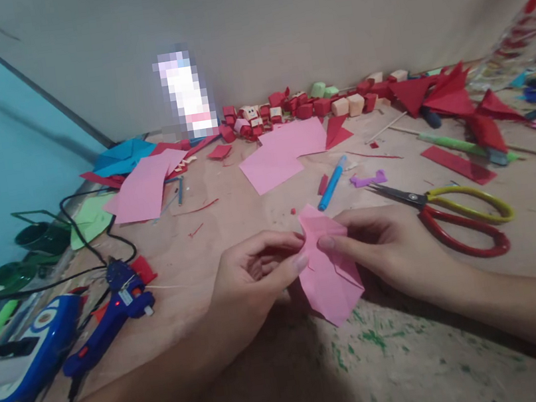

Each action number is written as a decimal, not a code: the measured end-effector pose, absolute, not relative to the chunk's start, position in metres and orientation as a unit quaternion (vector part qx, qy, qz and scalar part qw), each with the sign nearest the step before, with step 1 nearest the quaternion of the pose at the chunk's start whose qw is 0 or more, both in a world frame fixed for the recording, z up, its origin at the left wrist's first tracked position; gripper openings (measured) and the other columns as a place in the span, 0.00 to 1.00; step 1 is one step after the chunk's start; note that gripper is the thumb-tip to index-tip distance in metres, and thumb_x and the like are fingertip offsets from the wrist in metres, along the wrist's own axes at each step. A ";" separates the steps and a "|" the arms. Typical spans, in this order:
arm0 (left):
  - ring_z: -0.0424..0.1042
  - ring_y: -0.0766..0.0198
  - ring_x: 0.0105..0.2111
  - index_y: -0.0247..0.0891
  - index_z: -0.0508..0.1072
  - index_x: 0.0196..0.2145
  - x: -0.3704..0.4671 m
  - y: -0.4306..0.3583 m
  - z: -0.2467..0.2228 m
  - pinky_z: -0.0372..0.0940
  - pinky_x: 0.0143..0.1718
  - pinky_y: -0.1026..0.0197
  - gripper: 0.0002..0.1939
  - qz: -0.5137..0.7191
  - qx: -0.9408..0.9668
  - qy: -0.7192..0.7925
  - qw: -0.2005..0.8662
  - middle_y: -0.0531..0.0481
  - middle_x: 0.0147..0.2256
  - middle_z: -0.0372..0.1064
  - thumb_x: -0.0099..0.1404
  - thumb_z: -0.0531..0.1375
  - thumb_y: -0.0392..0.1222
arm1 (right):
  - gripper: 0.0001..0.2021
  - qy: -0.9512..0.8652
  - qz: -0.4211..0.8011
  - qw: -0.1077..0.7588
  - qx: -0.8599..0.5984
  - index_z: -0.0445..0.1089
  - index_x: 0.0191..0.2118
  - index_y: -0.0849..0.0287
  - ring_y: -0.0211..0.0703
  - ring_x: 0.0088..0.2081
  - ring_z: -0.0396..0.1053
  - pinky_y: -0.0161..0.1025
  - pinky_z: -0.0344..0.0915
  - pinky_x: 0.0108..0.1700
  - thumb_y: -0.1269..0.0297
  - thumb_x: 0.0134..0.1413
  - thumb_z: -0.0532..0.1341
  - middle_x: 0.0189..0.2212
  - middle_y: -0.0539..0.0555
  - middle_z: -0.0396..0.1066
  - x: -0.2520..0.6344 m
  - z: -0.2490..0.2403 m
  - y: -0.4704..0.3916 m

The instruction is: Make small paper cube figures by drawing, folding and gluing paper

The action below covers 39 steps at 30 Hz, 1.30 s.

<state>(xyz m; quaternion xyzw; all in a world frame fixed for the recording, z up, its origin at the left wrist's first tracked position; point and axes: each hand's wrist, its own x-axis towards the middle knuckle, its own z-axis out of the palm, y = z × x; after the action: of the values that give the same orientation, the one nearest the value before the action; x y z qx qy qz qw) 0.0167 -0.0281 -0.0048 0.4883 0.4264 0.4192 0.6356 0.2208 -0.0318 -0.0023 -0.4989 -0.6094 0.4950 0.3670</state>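
Note:
A creased piece of pink paper (331,285) is held up between my two hands, above the near part of the table. My left hand (253,270) pinches its left edge between thumb and fingers. On the opposite side, my right hand (379,238) grips the paper with the thumb on its face and the fingers behind, mostly hidden. Just beyond the paper lies a blue marker (332,183). Scissors (442,205) with one yellow and one red handle rest open beside my right hand, near a small purple paper cutout (368,178).
A blue glue gun (108,312) with a black cord lies at left, by a blue-and-white object (38,349). Pink sheets (285,151) and red paper scraps (459,164) are spread about. Small folded paper boxes (305,109) line the wall, near a lit, blurred screen (188,95).

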 end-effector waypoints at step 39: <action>0.79 0.59 0.39 0.34 0.82 0.34 0.017 -0.025 -0.005 0.74 0.43 0.60 0.06 0.375 0.526 0.470 0.602 0.47 0.35 0.81 0.56 0.70 0.36 | 0.10 -0.669 0.461 0.321 -0.487 0.80 0.36 0.59 0.39 0.29 0.70 0.34 0.65 0.29 0.60 0.61 0.64 0.29 0.51 0.78 0.218 0.006 -0.032</action>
<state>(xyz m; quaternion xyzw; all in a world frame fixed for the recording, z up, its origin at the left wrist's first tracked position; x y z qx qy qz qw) 0.0166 -0.0246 -0.0047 0.5257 0.4696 0.3748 0.6022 0.2179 -0.0323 0.0064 -0.4868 -0.6686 0.4611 0.3214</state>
